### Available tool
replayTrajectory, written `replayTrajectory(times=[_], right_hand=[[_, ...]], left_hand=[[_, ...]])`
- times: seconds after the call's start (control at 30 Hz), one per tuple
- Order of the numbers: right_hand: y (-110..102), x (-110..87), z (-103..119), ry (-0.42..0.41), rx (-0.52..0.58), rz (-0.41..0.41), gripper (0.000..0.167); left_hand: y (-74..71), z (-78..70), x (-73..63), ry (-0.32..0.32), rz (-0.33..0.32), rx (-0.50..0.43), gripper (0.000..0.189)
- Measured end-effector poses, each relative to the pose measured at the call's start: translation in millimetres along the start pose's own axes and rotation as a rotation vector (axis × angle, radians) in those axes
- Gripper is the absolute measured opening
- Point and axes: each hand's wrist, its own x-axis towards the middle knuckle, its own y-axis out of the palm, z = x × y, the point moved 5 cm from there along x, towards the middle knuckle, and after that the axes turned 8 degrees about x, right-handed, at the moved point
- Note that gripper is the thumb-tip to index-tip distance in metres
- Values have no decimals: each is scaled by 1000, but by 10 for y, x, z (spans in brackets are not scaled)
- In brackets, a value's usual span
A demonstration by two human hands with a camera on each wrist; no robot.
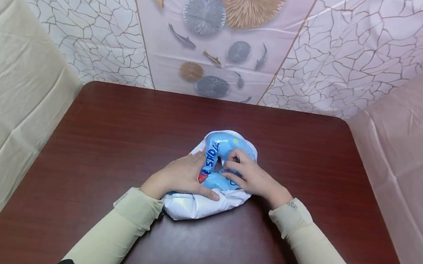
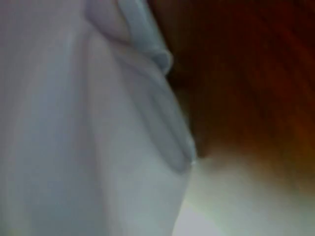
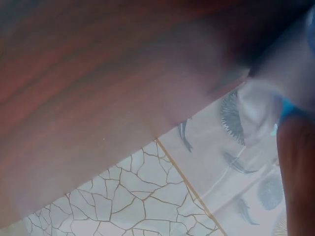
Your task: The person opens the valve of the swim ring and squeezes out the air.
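Observation:
A puffy, glossy blue ring-shaped plastic inflatable (image 1: pixel 222 140) with dark blue lettering and a red patch lies on the table. Its white outer part (image 1: pixel 189 207) bulges out at the front. My left hand (image 1: pixel 185 175) rests spread across its left side, thumb stretched over the white front. On the right, my right hand (image 1: pixel 247 174) has bent fingers and pinches the blue part beside the central gap. The fingertips partly cover what they hold. Blurred white plastic (image 2: pixel 123 123) fills much of the left wrist view. Part of the right hand (image 3: pixel 300 172) shows at the right wrist view's edge.
The dark red-brown table (image 1: pixel 122 138) spreads around the inflatable. Behind it hangs a patterned cloth (image 1: pixel 214 52) with fish and round motifs. Pale padded panels stand at the left (image 1: pixel 7 100) and right (image 1: pixel 413 154).

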Motion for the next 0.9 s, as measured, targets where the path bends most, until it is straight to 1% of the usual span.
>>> replayTrajectory(times=[0.07, 0.13, 0.17, 0.23, 0.3, 0.47, 0.6, 0.77, 0.83, 0.9], right_hand=[[-31, -2, 29, -34, -105, -39, 12], [-58, 0, 47, -44, -214, -67, 16], [-72, 4, 53, -44, -256, -78, 17], [-91, 14, 62, -43, -296, -87, 18], [-104, 25, 65, -31, -294, -83, 17], [-108, 37, 46, 36, -219, -49, 13], [-98, 42, 19, 80, -168, -16, 11], [-80, 42, 17, 93, -105, 6, 8], [-70, 40, 17, 102, -90, 12, 11], [-60, 39, 14, 121, -85, 20, 18]], left_hand=[[0, 5, 30, 14, 2, 22, 135], [-4, 16, 51, 18, 10, 32, 129], [-7, 21, 59, 17, 15, 40, 127], [-13, 30, 69, 12, 28, 47, 124], [-19, 32, 75, 12, 37, 54, 122], [-29, 27, 79, 11, 38, 47, 118], [-20, 32, 81, 0, 41, 6, 119], [-10, 19, 74, 14, 9, -68, 120], [-10, 8, 72, 22, -7, -90, 119], [-13, -5, 71, 24, -14, -90, 118]])
